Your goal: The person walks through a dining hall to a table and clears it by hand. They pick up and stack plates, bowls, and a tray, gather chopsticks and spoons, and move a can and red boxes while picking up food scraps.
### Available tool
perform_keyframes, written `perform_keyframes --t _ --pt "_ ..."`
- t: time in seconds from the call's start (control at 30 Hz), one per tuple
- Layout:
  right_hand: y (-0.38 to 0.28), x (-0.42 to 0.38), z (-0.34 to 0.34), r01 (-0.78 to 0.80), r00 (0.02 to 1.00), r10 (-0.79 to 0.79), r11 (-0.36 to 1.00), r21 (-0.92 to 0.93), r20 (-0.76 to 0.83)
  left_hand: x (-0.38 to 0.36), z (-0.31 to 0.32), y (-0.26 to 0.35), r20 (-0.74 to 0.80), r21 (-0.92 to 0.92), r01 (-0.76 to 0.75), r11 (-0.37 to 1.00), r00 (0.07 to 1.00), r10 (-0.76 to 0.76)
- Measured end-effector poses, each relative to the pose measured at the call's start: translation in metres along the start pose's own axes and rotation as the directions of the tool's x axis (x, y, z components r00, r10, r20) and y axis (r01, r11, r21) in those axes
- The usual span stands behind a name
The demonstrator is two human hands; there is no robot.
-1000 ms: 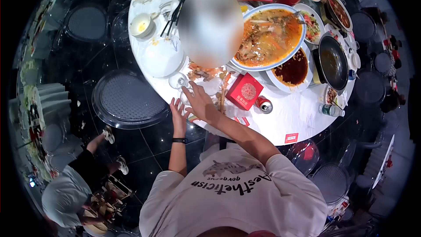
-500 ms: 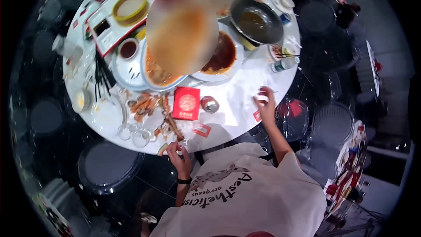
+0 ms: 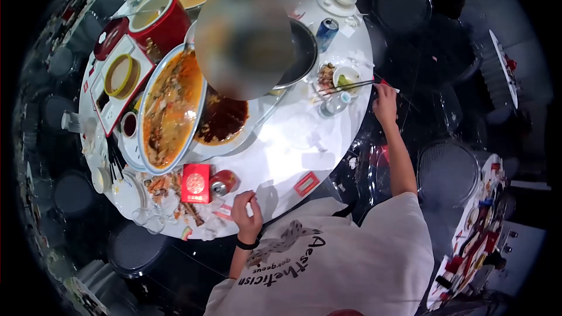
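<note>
My right hand [image 3: 384,104] is at the table's right edge, fingers closed on the ends of dark chopsticks [image 3: 358,85]. The chopsticks reach over a small bowl with green scraps [image 3: 346,77] and food scraps [image 3: 326,77]. A clear bottle [image 3: 334,106] lies just below them. My left hand [image 3: 246,213], with a black wristband, is over the near table edge, loosely bent and empty, its fingers slightly apart. Beside it are a red can [image 3: 223,183], a red box [image 3: 195,183] and a pile of bones and shells [image 3: 159,187].
The round white table [image 3: 281,167] holds a big oval dish of orange stew [image 3: 171,108], a dark sauce plate [image 3: 225,122], a red pot [image 3: 161,26] and a blue can [image 3: 326,33]. A blurred oval hides the centre. Stools [image 3: 448,169] stand around.
My right hand has moved up and outward to the table's edge and taken hold of the chopsticks. My left hand is closer to the red can. The view has shifted, and the large dishes sit farther left.
</note>
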State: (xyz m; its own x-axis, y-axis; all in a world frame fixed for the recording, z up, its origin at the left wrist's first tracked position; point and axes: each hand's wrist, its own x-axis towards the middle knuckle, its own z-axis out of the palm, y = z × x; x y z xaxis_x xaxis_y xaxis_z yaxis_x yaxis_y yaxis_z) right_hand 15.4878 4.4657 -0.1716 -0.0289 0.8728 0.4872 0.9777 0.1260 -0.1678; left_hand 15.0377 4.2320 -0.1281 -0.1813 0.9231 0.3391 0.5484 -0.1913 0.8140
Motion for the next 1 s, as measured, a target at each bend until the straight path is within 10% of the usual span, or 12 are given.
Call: perform_keyframes --t 0.2,0.3,0.47,0.73,1.0 --pt "0.079 0.05 0.087 0.578 0.768 -0.501 0.81 -0.096 0.398 0.022 0.222 0.079 0.471 -0.293 0.27 0.917 0.875 -0.107" --pt "0.087 0.056 0.095 0.563 0.745 -0.537 0.824 0.059 0.395 0.019 0.343 0.071 0.651 -0.489 0.664 0.566 0.709 -0.27" --pt "0.108 0.071 0.071 0.343 0.739 -0.471 0.879 0.332 0.483 0.069 0.477 0.054 0.311 -0.637 0.675 0.372 0.667 -0.677" --pt "0.146 0.068 0.042 -0.364 0.876 0.063 0.737 0.569 0.478 0.138 0.521 0.059 0.07 -0.813 0.523 0.256 0.525 -0.848" --pt "0.145 0.071 -0.011 -0.526 0.823 0.137 0.549 0.65 0.551 0.126 0.377 0.146 0.648 -0.692 0.707 -0.144 0.521 -0.555"
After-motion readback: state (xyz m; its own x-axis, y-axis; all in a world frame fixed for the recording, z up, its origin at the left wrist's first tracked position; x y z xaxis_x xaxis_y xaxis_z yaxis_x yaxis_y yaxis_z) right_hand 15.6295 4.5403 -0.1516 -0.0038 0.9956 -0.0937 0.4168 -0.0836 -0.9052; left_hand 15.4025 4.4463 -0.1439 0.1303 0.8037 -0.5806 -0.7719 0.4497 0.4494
